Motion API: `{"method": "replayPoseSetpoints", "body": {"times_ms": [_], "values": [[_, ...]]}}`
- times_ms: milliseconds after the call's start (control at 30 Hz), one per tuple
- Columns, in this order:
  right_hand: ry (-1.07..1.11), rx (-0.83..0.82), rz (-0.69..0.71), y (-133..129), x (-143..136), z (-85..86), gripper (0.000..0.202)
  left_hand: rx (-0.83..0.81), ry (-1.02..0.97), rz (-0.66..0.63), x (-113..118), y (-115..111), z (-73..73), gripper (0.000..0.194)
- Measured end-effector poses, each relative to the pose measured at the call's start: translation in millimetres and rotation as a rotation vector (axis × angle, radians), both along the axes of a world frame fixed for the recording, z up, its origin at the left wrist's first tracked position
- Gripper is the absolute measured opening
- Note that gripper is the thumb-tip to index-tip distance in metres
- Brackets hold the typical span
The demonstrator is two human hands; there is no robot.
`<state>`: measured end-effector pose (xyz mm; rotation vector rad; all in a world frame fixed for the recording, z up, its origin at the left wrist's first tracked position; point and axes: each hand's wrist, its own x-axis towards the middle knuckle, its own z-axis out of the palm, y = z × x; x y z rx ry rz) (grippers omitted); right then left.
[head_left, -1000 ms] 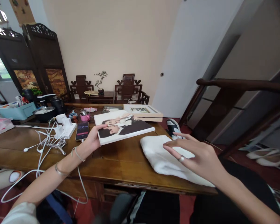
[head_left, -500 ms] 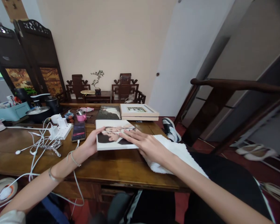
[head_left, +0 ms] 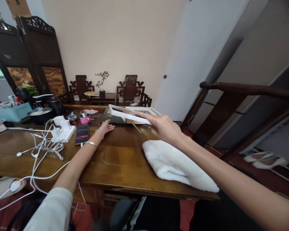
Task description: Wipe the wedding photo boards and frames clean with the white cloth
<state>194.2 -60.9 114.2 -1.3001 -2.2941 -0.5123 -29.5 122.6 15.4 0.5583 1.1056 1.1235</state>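
My right hand (head_left: 162, 126) grips the near right edge of a white-edged photo panel (head_left: 128, 114), which is raised and tilted nearly edge-on. Palm up and fingers spread, my left hand (head_left: 106, 127) is off the panel, low at the near edge of a dark picture (head_left: 115, 119). Behind the raised panel lies a pale-framed picture (head_left: 156, 111), partly hidden. A folded white towel (head_left: 175, 163) rests on the wooden table (head_left: 125, 157) below my right forearm.
Left of my left arm are a phone (head_left: 82, 134), a white power strip (head_left: 66, 131) with tangled cables, and a pink cup (head_left: 84, 118). Farther left stand a pot (head_left: 40, 114) and a blue basket (head_left: 13, 112). A wooden chair (head_left: 231, 93) is at the right.
The photo panel has been lifted away and tilted in my right hand. My left hand has let go of it and opened. The towel is now uncovered by the right hand.
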Motion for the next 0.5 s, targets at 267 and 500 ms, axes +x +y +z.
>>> {"method": "replayPoseSetpoints", "body": {"times_ms": [267, 500], "values": [[-0.024, 0.081, 0.055, 9.0, 10.3, -19.3, 0.082, 0.026, -0.117, 0.144, 5.8, 4.3, 4.5, 0.029], [-0.015, 0.124, 0.098, 11.0, 13.8, -24.7, 0.084, -0.111, -0.169, 0.115, -33.4, -45.2, 21.1, 0.038]]}}
